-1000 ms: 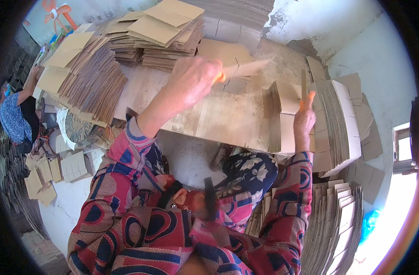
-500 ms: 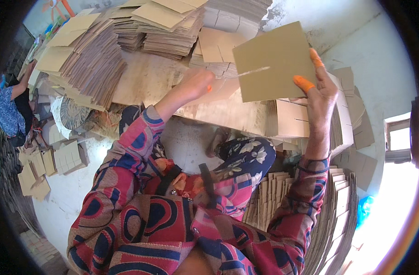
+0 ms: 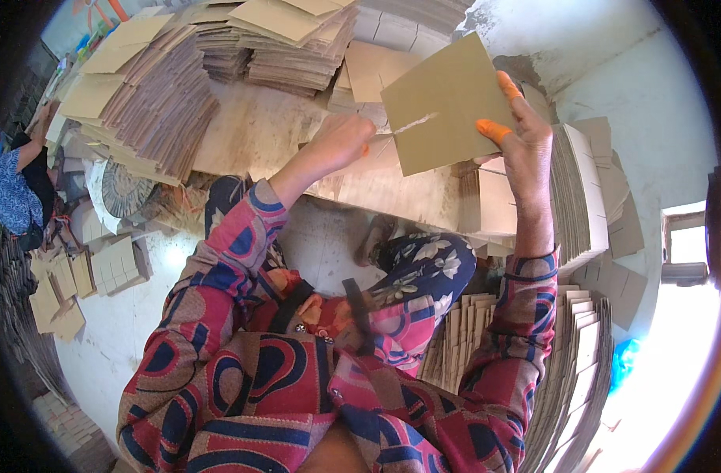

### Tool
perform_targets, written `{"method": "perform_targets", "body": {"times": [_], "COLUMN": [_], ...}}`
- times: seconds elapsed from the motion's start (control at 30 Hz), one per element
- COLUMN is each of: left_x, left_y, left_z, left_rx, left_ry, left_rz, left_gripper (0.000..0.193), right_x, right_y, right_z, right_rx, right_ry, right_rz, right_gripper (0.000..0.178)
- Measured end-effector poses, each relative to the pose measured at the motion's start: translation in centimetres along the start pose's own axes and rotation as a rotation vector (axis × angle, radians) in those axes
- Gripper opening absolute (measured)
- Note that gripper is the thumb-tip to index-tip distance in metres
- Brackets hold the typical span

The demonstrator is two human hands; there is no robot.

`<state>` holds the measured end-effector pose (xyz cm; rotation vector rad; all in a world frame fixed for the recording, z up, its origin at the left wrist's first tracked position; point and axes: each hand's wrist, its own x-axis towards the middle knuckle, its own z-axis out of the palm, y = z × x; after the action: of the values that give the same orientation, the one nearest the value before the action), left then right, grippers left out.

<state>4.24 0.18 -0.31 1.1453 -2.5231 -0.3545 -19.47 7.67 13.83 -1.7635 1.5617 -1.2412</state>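
My right hand [image 3: 527,150], with orange covers on its thumb and a finger, grips a square brown cardboard sheet [image 3: 447,94] by its right edge. The sheet is raised and tilted above the wooden bench. A pale, rough-edged line runs inward from its left edge. Close to that edge, my left hand [image 3: 343,143] is closed in a fist, with a bit of orange at its fingertips. Whatever it may hold is hidden. Under and behind the two hands, another cardboard piece [image 3: 376,154] lies on the bench [image 3: 250,130].
Tall cardboard stacks [image 3: 159,102] line the bench's far left, with more stacks [image 3: 297,55] at the back. Slotted cardboard stacks [image 3: 579,189] stand at the right, and others [image 3: 577,370] near my right elbow. Far left, another person [image 3: 18,189] is partly visible.
My right hand has brought the cardboard sheet leftward, nearer my left hand, and its tilt has altered slightly. My left hand has shifted a little to the right and stays closed.
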Motion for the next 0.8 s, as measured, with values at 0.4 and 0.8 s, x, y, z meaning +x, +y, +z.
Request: {"method": "perform_targets", "body": {"times": [0.4,0.8], "left_x": [0.7,0.6], "left_y": [0.1,-0.1], "left_z": [0.4,1.4], "left_rx": [-0.108,-0.138], "left_ry": [0.011,0.227], "left_rz": [-0.026,0.097], "left_gripper": [0.008,0.018], "right_x": [-0.3,-2.7], "right_y": [3.7,8.0], "right_z": [5.4,8.7], "right_rx": [-0.204,-0.527], "right_ry": [-0.242,-0.503], "right_rz": [0.073,-0.075], "right_gripper": [0.058,0.077]}}
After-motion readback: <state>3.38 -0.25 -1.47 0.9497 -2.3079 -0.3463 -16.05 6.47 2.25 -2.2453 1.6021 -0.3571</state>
